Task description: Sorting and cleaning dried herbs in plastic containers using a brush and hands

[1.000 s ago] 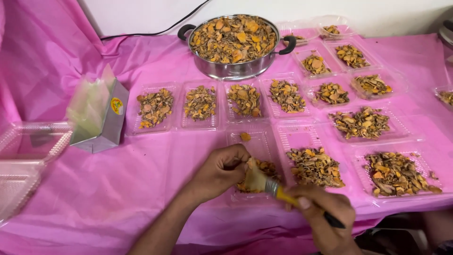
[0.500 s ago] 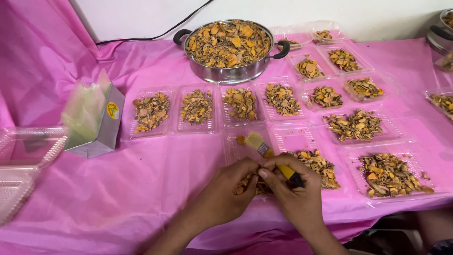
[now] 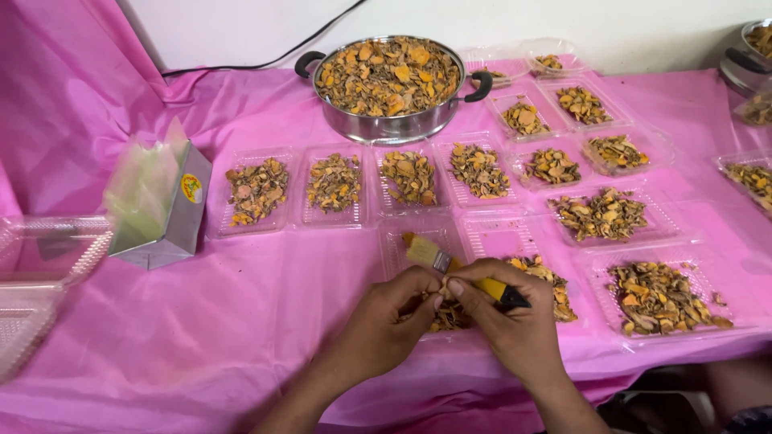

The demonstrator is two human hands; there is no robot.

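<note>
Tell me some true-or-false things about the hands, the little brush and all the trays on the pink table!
1. The right hand holds a small brush with a yellow and black handle. True.
2. The big round steel pot with black handles is empty. False: it is heaped with orange-brown dried pieces.
3. The cloth covering the table is green. False: it is bright pink.
4. The left hand and the right hand meet over a clear plastic tray near the table's front edge. True.
5. A silver box with clear bags sticking out stands to the left of the row of filled trays. True.
</note>
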